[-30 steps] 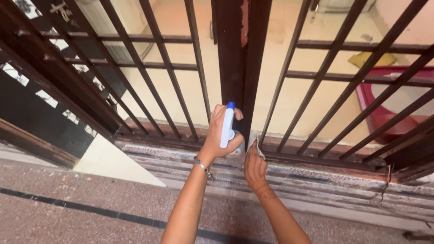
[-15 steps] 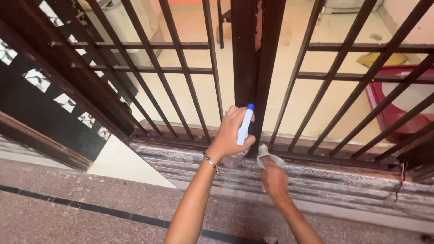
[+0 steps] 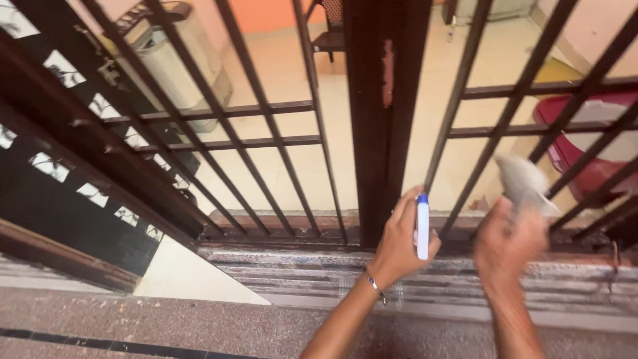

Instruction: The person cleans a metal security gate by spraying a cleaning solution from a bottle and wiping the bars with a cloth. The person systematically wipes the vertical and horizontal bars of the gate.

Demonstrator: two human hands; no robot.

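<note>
Both hands have shifted rightward along the gate since the earlier frame. The right hand (image 3: 508,242), which was pressing the grey cloth (image 3: 522,181) low against the base of the central post (image 3: 372,119), is now lifted clear, blurred in motion, with the cloth pinched in its fingers and raised in front of the bars (image 3: 465,113) to the right of the post. The left hand (image 3: 402,242) is wrapped around the spray bottle (image 3: 422,226), blue cap up, held just right of the post foot and above the bottom rail (image 3: 279,234).

Progress, as judged: wiping at the post base appears finished for now; attention looks to be passing to the right-hand panel. The post shows a patch of flaked paint, and the stone threshold (image 3: 319,279) looks streaked and grimy. Whether the left-hand bars have been cleaned cannot be determined. A red tub (image 3: 585,153) sits beyond the gate.
</note>
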